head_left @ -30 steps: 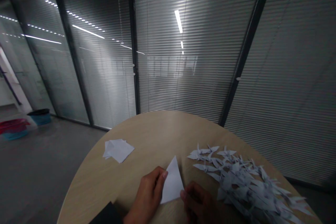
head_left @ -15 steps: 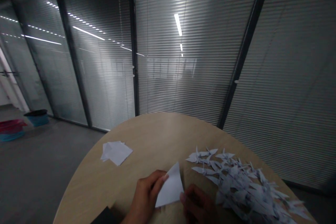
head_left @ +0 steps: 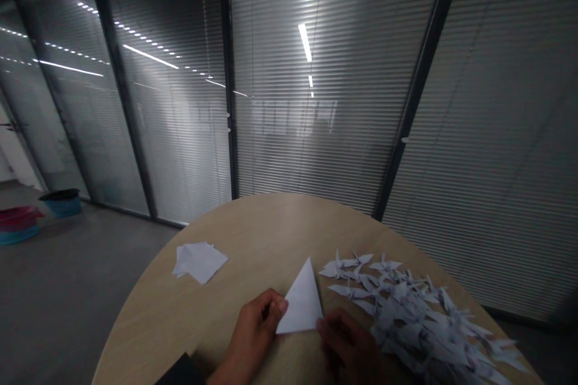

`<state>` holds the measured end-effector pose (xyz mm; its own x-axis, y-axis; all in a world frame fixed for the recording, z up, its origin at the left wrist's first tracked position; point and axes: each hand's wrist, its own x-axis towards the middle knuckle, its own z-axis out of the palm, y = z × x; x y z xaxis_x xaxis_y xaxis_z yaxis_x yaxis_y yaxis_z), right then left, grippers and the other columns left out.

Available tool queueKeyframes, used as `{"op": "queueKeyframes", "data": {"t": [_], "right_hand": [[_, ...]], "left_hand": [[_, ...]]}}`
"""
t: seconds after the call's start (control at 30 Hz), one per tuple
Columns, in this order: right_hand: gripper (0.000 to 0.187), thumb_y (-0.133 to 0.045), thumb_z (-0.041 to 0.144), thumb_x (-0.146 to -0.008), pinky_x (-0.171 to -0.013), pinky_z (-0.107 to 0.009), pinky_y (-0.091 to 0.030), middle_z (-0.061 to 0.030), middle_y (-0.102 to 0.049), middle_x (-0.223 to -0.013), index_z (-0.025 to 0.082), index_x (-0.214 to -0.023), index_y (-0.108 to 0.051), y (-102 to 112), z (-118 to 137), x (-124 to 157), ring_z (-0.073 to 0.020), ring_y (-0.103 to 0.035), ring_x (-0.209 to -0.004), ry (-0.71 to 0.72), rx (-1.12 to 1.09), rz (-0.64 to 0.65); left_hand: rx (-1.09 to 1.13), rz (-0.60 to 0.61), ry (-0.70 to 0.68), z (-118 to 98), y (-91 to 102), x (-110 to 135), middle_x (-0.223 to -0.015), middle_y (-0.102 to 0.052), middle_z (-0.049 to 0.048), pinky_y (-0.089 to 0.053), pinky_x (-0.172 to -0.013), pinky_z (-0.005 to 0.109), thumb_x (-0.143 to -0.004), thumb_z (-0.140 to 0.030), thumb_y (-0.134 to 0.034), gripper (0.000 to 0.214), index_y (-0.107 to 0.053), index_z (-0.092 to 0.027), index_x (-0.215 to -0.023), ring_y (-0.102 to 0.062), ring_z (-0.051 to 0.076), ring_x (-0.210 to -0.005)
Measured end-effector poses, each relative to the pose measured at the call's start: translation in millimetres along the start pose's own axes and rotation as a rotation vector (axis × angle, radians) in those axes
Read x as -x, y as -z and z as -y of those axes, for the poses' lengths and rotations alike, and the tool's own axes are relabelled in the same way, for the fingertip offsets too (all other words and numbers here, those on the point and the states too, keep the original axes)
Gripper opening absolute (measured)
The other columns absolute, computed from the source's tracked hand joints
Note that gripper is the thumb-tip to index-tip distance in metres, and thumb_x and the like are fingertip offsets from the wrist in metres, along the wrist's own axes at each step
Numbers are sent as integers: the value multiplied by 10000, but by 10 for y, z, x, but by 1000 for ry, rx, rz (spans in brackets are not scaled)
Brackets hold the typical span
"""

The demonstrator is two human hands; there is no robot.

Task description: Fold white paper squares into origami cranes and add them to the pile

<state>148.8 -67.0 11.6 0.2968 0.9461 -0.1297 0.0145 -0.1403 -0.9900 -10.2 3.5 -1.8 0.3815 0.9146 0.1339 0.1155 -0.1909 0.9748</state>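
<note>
A white sheet of paper (head_left: pixel 301 305), folded to a triangle with its tip pointing away from me, is held above the near part of the table. My left hand (head_left: pixel 256 325) is closed, pinching the sheet's left edge between thumb and fingers. At the lower right corner, my right hand (head_left: pixel 347 340) grips the paper with its fingertips; its other fingers are curled and in shadow. Just right of that hand lies a heap of folded white paper cranes (head_left: pixel 419 325).
A small stack of white paper squares (head_left: pixel 201 261) lies at the left of the round wooden table (head_left: pixel 280 216). Glass partitions with blinds (head_left: pixel 311 150) stand behind it. On the floor at far left are a black-and-blue bin (head_left: pixel 63 203) and a red-and-blue one (head_left: pixel 18 224).
The folded sheet has turned, its tip now higher and its bottom edge more level. Both hands have moved up slightly with it, still gripping its sides.
</note>
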Motion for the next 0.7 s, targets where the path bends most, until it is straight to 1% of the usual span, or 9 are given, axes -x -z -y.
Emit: {"op": "queueKeyframes", "data": {"t": [0.17, 0.3, 0.43, 0.57, 0.7], "right_hand": [[490, -657, 678, -549, -404, -233, -354, 52, -469, -438, 219, -557, -486, -12, 19, 15, -112, -458, -403, 1, -35, 9], [488, -662, 673, -548, -406, -234, -357, 48, -475, -442, 216, -548, -490, -21, 25, 22, -111, -457, -403, 21, -41, -5], [469, -672, 645, -561, -423, -232, -371, 48, -480, -452, 211, -551, -498, -21, 68, 53, -111, -465, -416, 23, -45, 4], [440, -663, 619, -584, -446, -238, -389, 45, -484, -461, 208, -554, -508, 2, 127, 97, -113, -470, -429, 37, -44, 25], [414, -646, 599, -603, -461, -243, -397, 42, -481, -463, 211, -552, -514, 22, 156, 121, -115, -471, -437, 40, -27, 41]], "left_hand": [[-147, -6, -60, -109, 32, 32, -594, -499, -6, -325, -557, 258, -847, -544, -473, 392, -504, -201, -659, -454, 164, -580], [-151, -4, -59, -130, 64, 13, -600, -499, -7, -306, -560, 259, -835, -528, -496, 385, -538, -188, -660, -441, 160, -590], [-41, -7, -11, -98, 78, -27, -578, -455, -20, -280, -529, 250, -758, -617, -559, 469, -606, -159, -669, -402, 139, -562], [61, -13, 103, -92, 59, -48, -501, -387, -55, -202, -420, 234, -627, -735, -609, 592, -640, -146, -681, -295, 95, -432], [116, -29, 151, -129, 46, -48, -499, -439, -49, -185, -390, 225, -561, -754, -650, 637, -682, -134, -705, -267, 67, -388]]}}
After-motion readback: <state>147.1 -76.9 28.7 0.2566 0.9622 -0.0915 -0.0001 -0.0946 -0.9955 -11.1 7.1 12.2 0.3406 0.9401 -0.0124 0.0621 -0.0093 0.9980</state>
